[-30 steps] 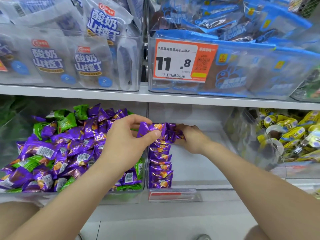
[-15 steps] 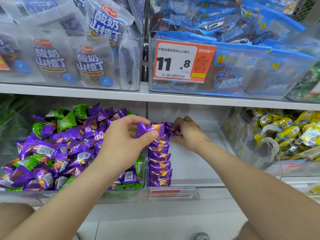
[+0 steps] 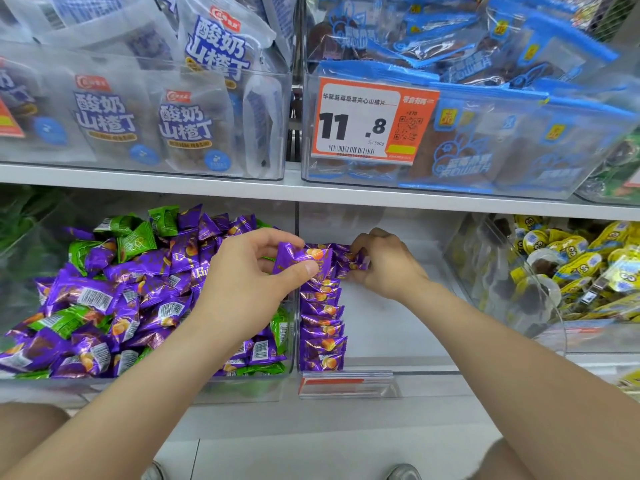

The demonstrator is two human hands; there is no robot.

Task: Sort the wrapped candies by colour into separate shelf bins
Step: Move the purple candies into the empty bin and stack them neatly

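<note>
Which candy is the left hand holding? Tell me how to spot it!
Find the orange price tag on the upper shelf. Below its left edge, the left hand pinches a purple candy. It sits above the neat purple row, not in it.

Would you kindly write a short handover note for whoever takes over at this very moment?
Left hand: pinches one purple candy at the wall between the two bins.
Right hand: fingers curled on the far end of the purple row in the middle bin.
Done: one neat row of purple candies along that bin's left wall.
Left: the left bin holds many purple candies mixed with green candies; keep moving the purple ones over.
</note>
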